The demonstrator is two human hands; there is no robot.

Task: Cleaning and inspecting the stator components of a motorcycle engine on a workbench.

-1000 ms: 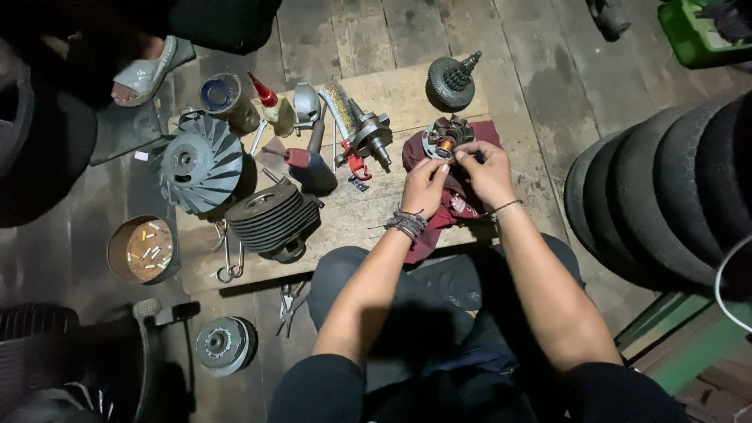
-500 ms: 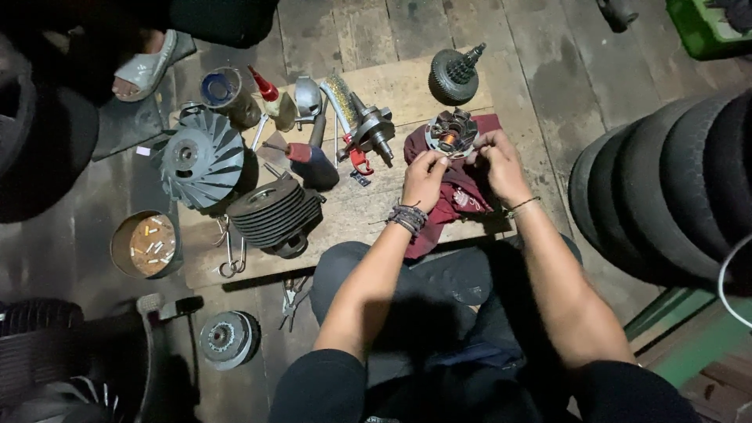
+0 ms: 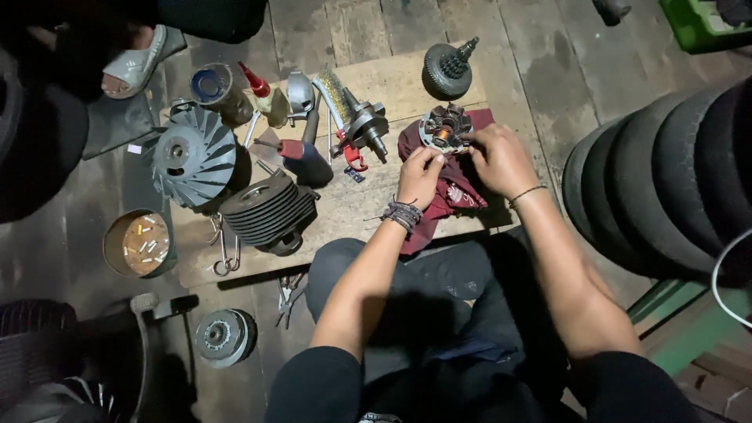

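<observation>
Both hands on the round coil part, work mid-way

Left hand [image 3: 421,174] and right hand [image 3: 497,159] both pinch the round coil part [image 3: 444,128], fingers closed on its near rim. It sits on a dark red rag [image 3: 448,188] at the far right of the wooden board [image 3: 392,82]. Looks only partly done: finned cylinder [image 3: 268,210], fan wheel [image 3: 192,155] and crankshaft [image 3: 362,124] lie loose on the board, well apart from the hands, nothing fitted together yet
</observation>
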